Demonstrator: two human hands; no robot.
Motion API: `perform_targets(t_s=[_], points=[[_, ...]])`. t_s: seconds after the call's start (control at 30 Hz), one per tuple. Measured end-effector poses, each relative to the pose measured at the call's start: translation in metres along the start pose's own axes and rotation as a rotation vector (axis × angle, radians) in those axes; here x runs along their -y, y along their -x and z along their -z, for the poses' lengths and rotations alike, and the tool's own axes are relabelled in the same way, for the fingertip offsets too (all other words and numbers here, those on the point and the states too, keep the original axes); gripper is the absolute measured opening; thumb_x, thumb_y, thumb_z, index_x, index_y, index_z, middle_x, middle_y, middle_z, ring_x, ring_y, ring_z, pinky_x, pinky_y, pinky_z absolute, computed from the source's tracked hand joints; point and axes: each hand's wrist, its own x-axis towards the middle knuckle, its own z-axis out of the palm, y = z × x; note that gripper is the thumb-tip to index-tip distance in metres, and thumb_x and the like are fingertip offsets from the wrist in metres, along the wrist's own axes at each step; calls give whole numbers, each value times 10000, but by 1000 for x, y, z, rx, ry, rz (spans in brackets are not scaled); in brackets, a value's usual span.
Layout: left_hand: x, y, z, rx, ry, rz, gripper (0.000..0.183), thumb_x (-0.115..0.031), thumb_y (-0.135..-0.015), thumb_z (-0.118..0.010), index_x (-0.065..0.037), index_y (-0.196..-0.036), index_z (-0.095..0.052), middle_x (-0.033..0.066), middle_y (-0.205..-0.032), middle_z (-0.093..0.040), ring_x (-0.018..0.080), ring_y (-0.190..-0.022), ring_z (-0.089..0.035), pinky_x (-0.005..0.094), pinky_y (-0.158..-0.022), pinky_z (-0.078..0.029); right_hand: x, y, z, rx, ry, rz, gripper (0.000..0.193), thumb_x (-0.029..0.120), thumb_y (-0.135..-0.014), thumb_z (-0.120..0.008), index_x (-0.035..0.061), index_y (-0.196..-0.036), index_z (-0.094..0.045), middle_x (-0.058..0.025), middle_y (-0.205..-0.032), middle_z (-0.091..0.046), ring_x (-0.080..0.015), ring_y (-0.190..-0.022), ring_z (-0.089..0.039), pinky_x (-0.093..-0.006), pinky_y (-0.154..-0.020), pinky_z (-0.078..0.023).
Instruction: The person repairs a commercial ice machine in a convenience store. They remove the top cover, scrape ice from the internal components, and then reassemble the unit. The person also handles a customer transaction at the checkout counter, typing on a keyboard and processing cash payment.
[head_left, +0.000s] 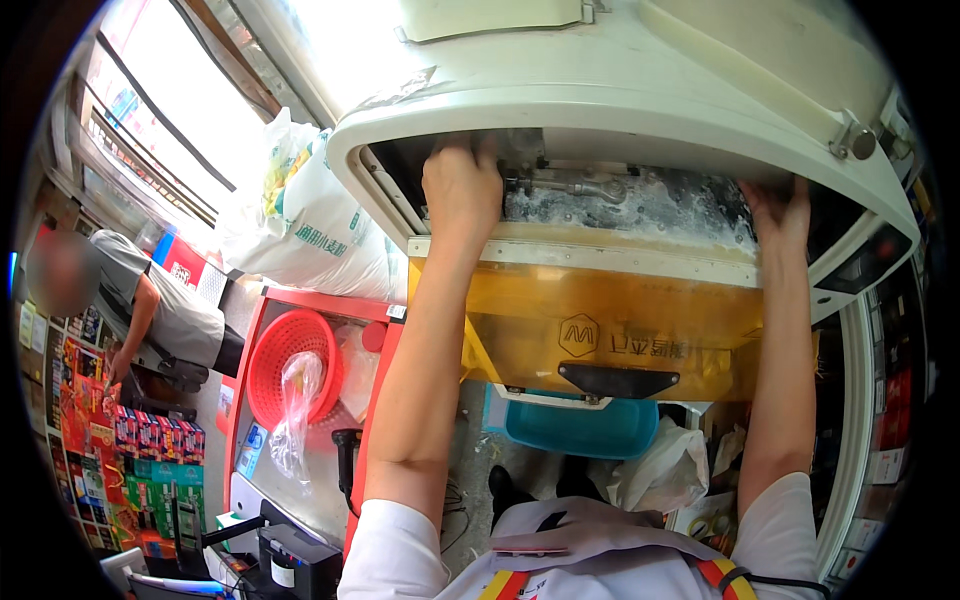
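A large cream-white machine (640, 110) stands in front of me with its wide front opening exposed. Inside, a metal shaft (585, 187) and a dark inner surface carry white, powdery residue. My left hand (462, 190) reaches into the opening's left end; its fingers are curled, and what they grip is hidden. At the right end my right hand (782, 215) reaches up under the upper rim beside a grey panel (670, 155), its fingertips out of sight. A see-through yellow cover (700, 330) with a black handle (618, 380) hangs below the opening, between my forearms.
Left of me, a red-edged counter (255, 345) bears a red plastic basket (285, 350), a clear bag and a black handheld scanner (346, 455). A teal tub (580, 428) and white bag (670, 470) are below the cover. Another person (170, 300) stands at far left by shelves.
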Motion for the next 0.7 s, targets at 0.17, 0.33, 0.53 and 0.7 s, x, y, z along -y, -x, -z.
perform_targets(t_s=[0.17, 0.33, 0.53, 0.7], points=[[9, -9, 10, 92, 161, -6, 296, -150, -825, -610, 44, -1048, -587, 245, -955, -627, 391, -907, -594, 353, -790, -453, 2, -2, 3, 7, -5, 58, 510, 324, -917, -502, 43, -1314, -349, -187, -1335, -369, -386, -1215, -393, -590, -948, -403], [36, -13, 1, -50, 322, -8, 273, -125, -813, -614, 55, -1017, -595, 239, -980, -628, 383, -944, -595, 362, -810, -448, -8, -4, -4, -4, -78, 124, 473, 289, -904, -522, 40, -1289, -405, -187, -1321, -395, -364, -1225, -381, -597, -990, -342], [21, -17, 6, 22, 235, 82, 281, -108, -802, -612, 57, -1029, -598, 232, -1000, -635, 359, -960, -607, 355, -824, -447, -8, -2, -8, -7, -118, 100, 475, 300, -911, -511, 72, -1310, -390, -170, -1352, -345, -356, -1249, -342, -546, -1005, -329], [-5, -3, 6, 18, 143, 28, 245, -85, -790, -612, 60, -987, -610, 261, -972, -623, 395, -921, -601, 396, -786, -467, -8, 0, -6, -4, -94, 82, 487, 312, -903, -526, 87, -1312, -387, -168, -1359, -331, -364, -1256, -330, -552, -1014, -313]])
